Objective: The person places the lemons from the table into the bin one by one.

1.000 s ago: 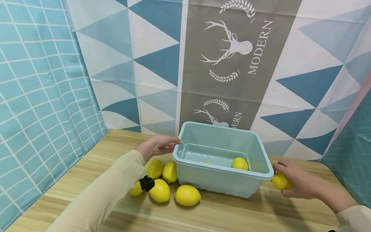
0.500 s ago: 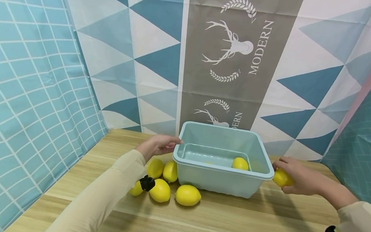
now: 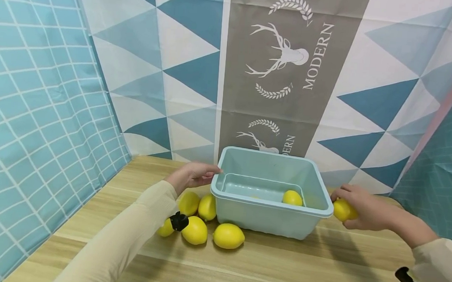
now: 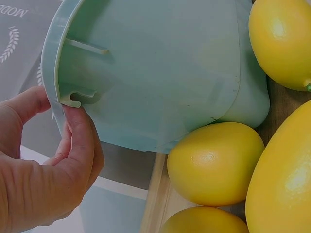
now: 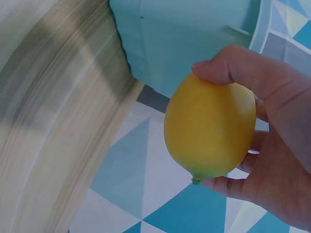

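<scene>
A pale blue-green plastic bin (image 3: pixel 264 218) stands on the wooden table. My left hand (image 3: pixel 196 174) pinches its left rim between thumb and fingers, as the left wrist view shows the hand (image 4: pixel 53 160) at the rim's edge. Beyond the bin's right side, my right hand (image 3: pixel 367 210) grips a lemon (image 3: pixel 343 209) just off the rim. In the right wrist view that lemon (image 5: pixel 209 126) sits between thumb and fingers, its green-tipped end pointing down. One lemon (image 3: pixel 292 197) lies inside the bin at the right; a sliver of yellow shows behind the front wall.
Several lemons lie left and in front of the bin, among them one lemon (image 3: pixel 229 236) by its front wall and another (image 3: pixel 195 230) beside my left wrist strap (image 3: pixel 179 221). Patterned cloth (image 3: pixel 191 68) hangs right behind the bin, and blue checked cloth (image 3: pixel 36 101) borders the left.
My right hand has risen slightly with the lemon, still beside the bin's right rim. The left hand keeps its place on the bin.
</scene>
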Tool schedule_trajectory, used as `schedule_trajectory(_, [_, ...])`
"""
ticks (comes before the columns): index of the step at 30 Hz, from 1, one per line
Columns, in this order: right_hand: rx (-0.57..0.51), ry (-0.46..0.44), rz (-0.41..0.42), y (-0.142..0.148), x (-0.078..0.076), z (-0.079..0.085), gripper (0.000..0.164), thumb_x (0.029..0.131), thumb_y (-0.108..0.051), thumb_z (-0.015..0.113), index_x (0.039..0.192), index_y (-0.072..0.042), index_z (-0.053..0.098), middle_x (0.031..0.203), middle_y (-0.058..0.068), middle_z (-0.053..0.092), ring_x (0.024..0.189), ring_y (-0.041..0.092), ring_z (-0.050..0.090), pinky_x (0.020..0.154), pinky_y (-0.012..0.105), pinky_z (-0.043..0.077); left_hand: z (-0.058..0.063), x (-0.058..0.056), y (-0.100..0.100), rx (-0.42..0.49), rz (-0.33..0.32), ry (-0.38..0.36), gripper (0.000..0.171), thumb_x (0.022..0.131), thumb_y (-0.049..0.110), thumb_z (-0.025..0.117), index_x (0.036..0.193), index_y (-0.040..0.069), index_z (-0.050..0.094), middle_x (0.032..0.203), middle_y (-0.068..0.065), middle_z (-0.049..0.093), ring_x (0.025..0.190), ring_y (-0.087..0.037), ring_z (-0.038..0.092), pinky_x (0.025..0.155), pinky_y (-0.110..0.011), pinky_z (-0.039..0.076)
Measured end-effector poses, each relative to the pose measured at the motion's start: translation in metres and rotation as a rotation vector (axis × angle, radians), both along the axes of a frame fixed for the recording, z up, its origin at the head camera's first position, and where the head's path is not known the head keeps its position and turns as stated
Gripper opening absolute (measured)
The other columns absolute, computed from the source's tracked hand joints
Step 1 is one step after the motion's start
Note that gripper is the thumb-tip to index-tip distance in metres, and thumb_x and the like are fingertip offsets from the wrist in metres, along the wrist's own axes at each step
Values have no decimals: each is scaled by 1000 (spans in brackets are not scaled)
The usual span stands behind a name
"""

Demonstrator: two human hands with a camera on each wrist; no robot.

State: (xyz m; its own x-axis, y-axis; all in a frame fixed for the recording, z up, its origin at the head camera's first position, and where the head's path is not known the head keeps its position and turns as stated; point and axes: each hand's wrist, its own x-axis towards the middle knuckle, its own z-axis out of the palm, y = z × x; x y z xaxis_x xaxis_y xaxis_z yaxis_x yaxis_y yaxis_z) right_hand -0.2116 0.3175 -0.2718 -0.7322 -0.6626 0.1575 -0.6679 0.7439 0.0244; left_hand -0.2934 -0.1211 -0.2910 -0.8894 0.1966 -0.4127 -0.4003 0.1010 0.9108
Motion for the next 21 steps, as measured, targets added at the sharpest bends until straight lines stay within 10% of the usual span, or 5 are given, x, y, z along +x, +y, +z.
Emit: schedule_trajectory(21, [36,-7,-66,-7,-6,25,47,64,-18,86,103,-19,59,96,-7,57,84,8,46,67,19,48,1,1,-1,-7,-7,15,46,92,11,61,133,-5,46,141,-20,46,116,-19,55,78,-14,55])
